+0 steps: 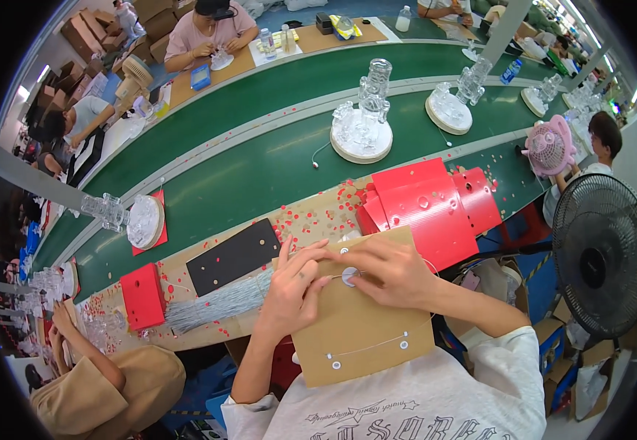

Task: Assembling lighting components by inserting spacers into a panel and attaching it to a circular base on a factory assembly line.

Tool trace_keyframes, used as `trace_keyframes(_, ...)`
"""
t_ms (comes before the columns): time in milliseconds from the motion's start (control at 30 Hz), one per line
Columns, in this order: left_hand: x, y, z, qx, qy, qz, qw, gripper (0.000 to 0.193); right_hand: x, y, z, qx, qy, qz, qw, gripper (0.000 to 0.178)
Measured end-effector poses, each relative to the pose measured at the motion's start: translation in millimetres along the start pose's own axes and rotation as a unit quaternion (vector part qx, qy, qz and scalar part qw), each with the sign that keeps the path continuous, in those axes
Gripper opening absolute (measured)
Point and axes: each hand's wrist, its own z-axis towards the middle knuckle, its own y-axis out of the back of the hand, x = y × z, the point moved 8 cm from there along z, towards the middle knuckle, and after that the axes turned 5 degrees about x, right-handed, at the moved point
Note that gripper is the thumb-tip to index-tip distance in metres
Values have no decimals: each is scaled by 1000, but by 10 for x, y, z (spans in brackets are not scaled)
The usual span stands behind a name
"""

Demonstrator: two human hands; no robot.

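Note:
A tan cardboard sheet (366, 323) leans at a slant between the table edge and my body. Both hands press near its upper half with fingertips close together. My left hand (293, 290) is closed, its thumb and fingers pinching a thin wire beside a small white round disc (350, 276). My right hand (392, 271) is bent over that disc, thumb against it, its index reaching toward the left fingertips; what it pinches is hidden. Lower on the sheet, another thin wire (366, 346) runs between white tabs, with small round white rings nearby.
Silvery wires (219, 302), a black panel (232, 257) and red sheets (425, 213) lie on the bench among red confetti. Clear figures on white round bases (361, 136) stand on the green conveyor (260, 158). A black fan (603, 257) is at right; co-workers sit around.

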Motion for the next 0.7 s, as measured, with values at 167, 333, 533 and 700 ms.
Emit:
trace_keyframes(167,71,99,-111,-51,13,-33,998,19,-64,-42,63,68,-57,0,996,25)
trace_keyframes(333,61,244,-211,-153,37,37,987,6,134,-87,93,23,42,-141,989,33)
trace_keyframes(533,538,-23,-601,-174,214,-318,907,78,83,-142,33,36,35,-13,999,43)
trace_keyframes(700,462,-216,-606,-198,236,-451,837,86,143,-191,0,15,65,16,998,48)
